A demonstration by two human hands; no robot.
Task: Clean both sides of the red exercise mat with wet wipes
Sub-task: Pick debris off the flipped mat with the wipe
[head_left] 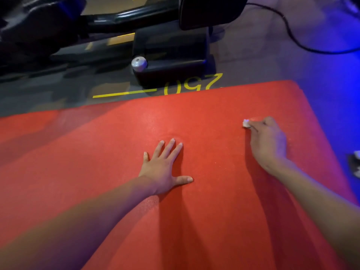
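Observation:
The red exercise mat [97, 152] lies flat on the floor and fills the lower part of the head view. My left hand [163, 168] rests palm down on the mat's middle, fingers spread and straight. My right hand [267, 141] is further right, near the mat's far right corner, with curled fingers gripping a small white wet wipe [246, 123] against the mat. Only a bit of the wipe shows past the fingers.
A black exercise machine base [171, 55] with a grey round knob [139, 63] stands just beyond the mat's far edge. Yellow floor markings [192, 84] run beside it. A black cable [292, 34] crosses the floor at the far right. A small object [355, 162] lies at the right edge.

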